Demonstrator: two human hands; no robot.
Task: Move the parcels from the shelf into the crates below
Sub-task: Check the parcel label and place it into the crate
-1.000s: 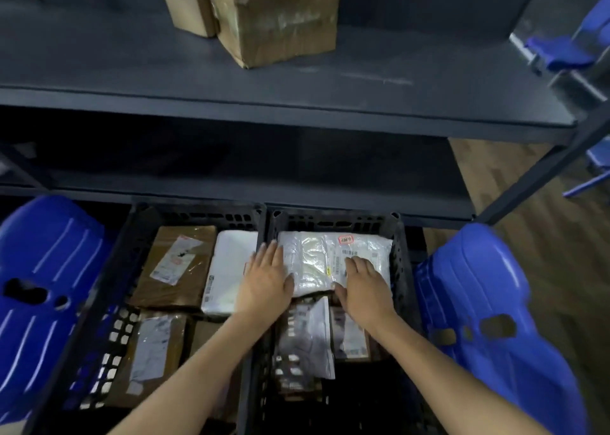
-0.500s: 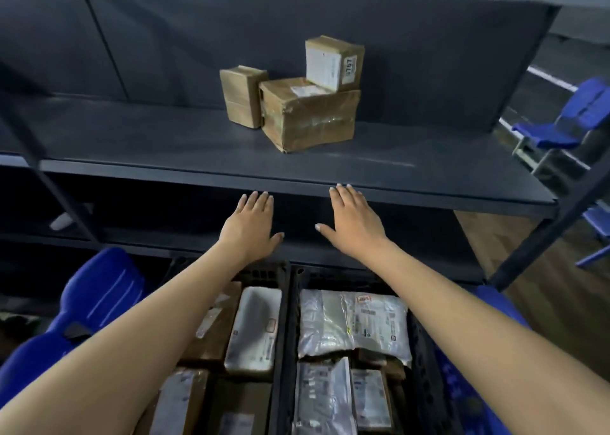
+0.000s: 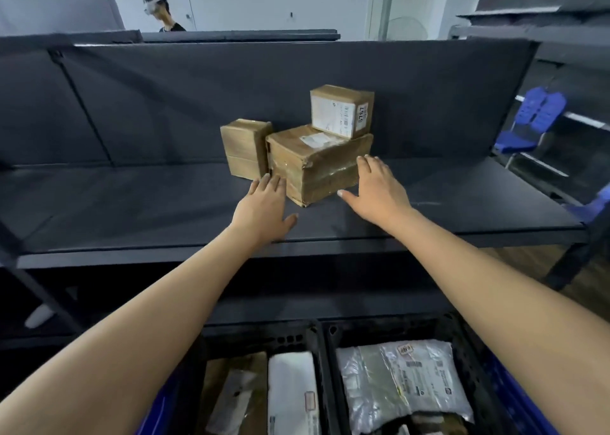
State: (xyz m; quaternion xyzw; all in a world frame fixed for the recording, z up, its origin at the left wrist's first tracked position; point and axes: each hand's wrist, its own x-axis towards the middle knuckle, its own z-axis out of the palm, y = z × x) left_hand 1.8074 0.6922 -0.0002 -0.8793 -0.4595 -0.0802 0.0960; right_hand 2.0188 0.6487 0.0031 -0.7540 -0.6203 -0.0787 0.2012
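Cardboard-brown and taped, the large parcel (image 3: pixel 317 167) sits on the shelf (image 3: pixel 132 210) dead ahead between both hands, its near corner pointing between them, left hand (image 3: pixel 264 210) spread flat by its short left face, right hand (image 3: pixel 376 190) open with fingertips at its longer right face.

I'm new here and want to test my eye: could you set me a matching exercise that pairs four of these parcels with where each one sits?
Things:
1. labelled box
2. large taped box
3. plain small box
4. grey plastic mailer

Places:
A. in the right crate
B. on top of another box
C. between the left hand and the right hand
D. leftmost on the shelf

Pairs: 1-B, 2-C, 3-D, 4-A.
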